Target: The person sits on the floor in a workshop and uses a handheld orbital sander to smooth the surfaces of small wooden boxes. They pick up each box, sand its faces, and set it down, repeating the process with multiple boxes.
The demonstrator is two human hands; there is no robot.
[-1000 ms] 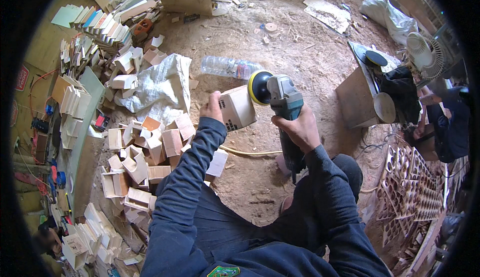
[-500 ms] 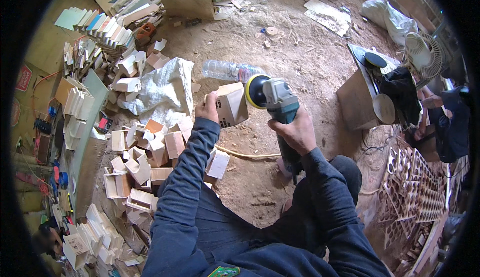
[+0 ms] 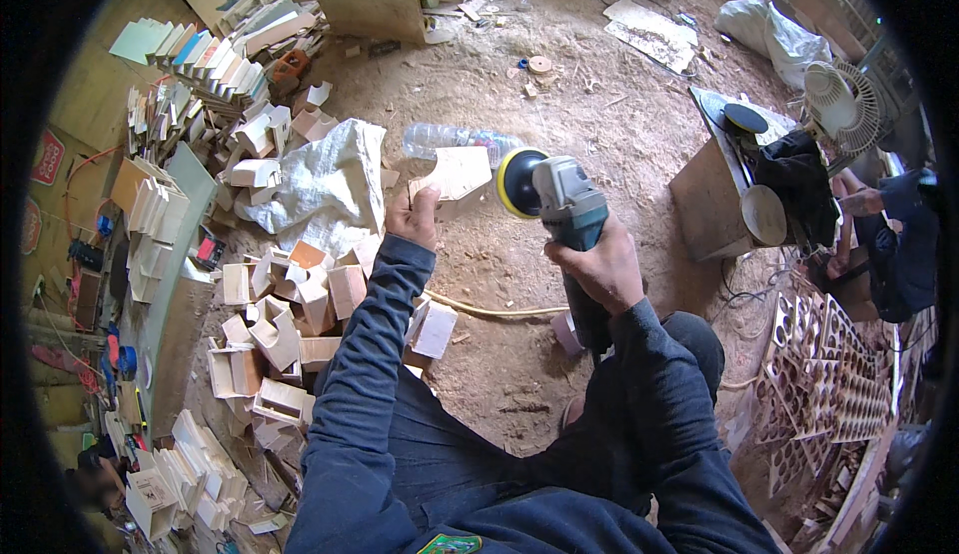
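Note:
My left hand (image 3: 413, 219) is closed on the near-left edge of a small wooden box (image 3: 459, 174), whose pale face with a curved notch is turned upward. In my right hand (image 3: 602, 264) is a handheld power sander (image 3: 571, 202), gripped round its dark teal body. Its round, yellow-rimmed sanding disc (image 3: 517, 182) points left toward the box, with a narrow gap between the two. Just beyond the box lies a clear plastic bottle (image 3: 455, 139) on the dusty floor.
Several wooden boxes (image 3: 285, 339) are heaped left of my legs, beside a white woven sack (image 3: 335, 174). Perforated wooden sheets (image 3: 829, 369) lean at the right. Behind them are a wooden stand (image 3: 711, 199), a fan (image 3: 839, 104) and another person (image 3: 894, 244). A yellowish hose (image 3: 489, 310) crosses the floor.
My left hand has turned the box so its notched face shows instead of the printed side. The sander has shifted slightly right, widening the gap to the box.

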